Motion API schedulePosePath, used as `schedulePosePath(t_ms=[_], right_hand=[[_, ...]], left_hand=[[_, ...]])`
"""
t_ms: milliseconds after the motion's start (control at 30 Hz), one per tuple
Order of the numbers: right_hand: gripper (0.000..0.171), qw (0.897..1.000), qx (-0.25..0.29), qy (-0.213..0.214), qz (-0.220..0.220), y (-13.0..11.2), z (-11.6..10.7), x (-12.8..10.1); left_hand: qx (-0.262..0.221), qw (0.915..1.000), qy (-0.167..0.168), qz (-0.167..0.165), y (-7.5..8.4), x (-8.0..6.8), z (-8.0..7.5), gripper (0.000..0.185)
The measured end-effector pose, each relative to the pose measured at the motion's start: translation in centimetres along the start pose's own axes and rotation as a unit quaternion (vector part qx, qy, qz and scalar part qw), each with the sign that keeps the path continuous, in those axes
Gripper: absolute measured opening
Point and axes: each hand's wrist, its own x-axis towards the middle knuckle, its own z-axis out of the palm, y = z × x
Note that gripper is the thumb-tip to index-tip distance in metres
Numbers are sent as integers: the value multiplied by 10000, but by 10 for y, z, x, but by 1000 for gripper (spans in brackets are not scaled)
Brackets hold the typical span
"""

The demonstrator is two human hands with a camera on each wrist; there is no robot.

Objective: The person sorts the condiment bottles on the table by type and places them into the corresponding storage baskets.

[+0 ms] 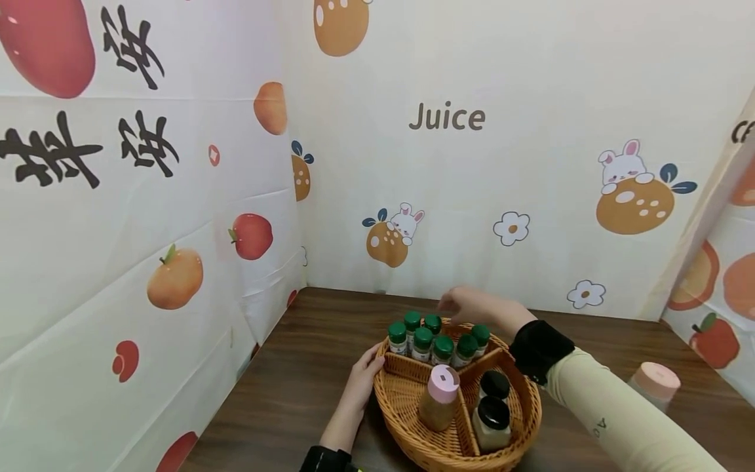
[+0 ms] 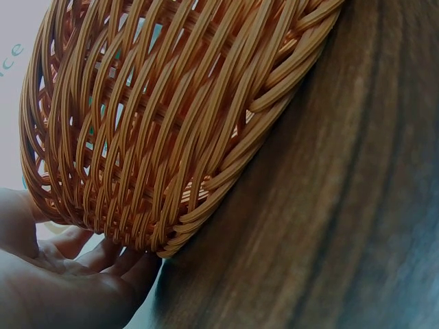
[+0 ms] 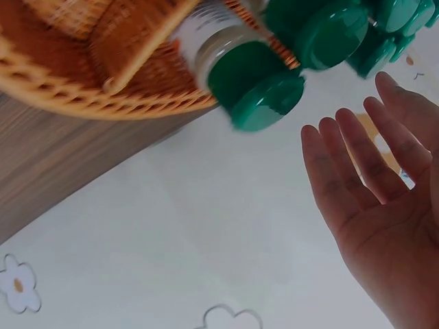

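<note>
A round wicker basket (image 1: 396, 429) with dividers stands on the table. Several small bottles with green caps (image 1: 422, 342) fill its back compartment. In front are a bottle with a pink lid (image 1: 440, 403) and two black-lidded jars (image 1: 492, 429). My left hand (image 1: 357, 385) grips the basket's left side; the left wrist view shows the fingers (image 2: 103, 257) against the woven wall. Over the back rim reaches my right hand (image 1: 480, 307), holding nothing. Its fingers are extended in the right wrist view, apart from the nearest green-capped bottle (image 3: 257, 86).
Beyond my right forearm stands a container with a pale pink lid (image 1: 656, 382), partly hidden by the sleeve. The dark wooden table (image 1: 265, 387) meets a printed cloth backdrop (image 1: 448, 216) behind and at both sides.
</note>
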Motion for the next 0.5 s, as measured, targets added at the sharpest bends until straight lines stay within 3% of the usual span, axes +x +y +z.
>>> schedulePosePath(t_ms=[500], right_hand=[[31, 9995, -46, -103, 304, 21, -4, -35]], left_hand=[[68, 9998, -132, 107, 1, -2, -1, 51]])
